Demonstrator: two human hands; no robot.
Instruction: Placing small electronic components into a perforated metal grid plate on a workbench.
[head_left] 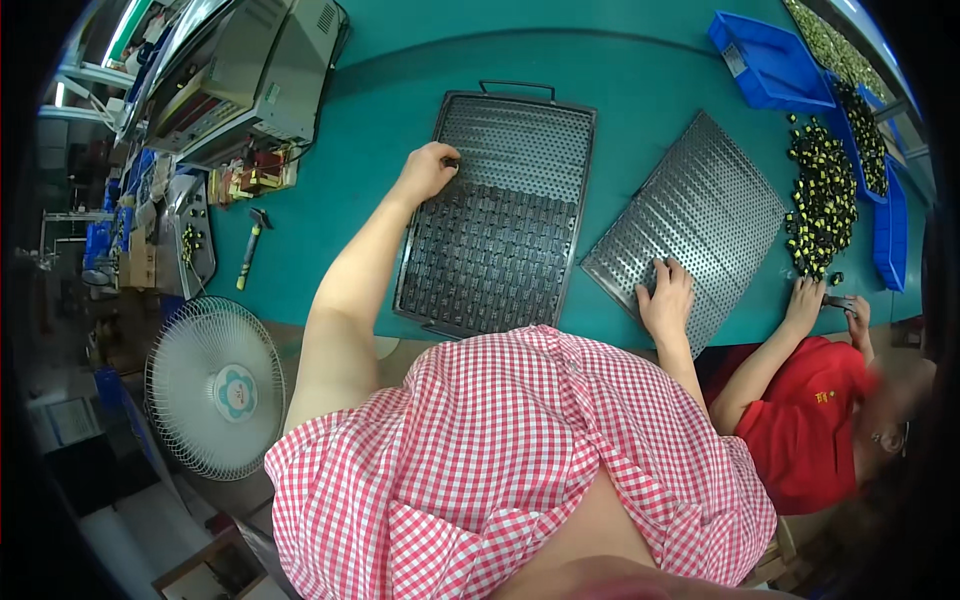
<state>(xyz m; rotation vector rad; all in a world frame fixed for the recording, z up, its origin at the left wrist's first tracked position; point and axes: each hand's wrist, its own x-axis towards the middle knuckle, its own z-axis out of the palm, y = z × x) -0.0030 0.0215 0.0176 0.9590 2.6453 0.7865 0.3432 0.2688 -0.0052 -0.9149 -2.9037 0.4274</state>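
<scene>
Your left hand had a small dark piece pinched at the left side of the tray on the green table. Your right hand was just kinda spread on the holey sheet nearby.

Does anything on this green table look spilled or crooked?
Yes: yellow-and-black parts lie loose in a heap beside the blue bins, perhaps deliberately. The perforated plate under the right hand sits askew to the framed tray.

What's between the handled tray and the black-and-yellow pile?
In the head view, the grey perforated plate with your right hand on it, plus green tabletop.
</scene>
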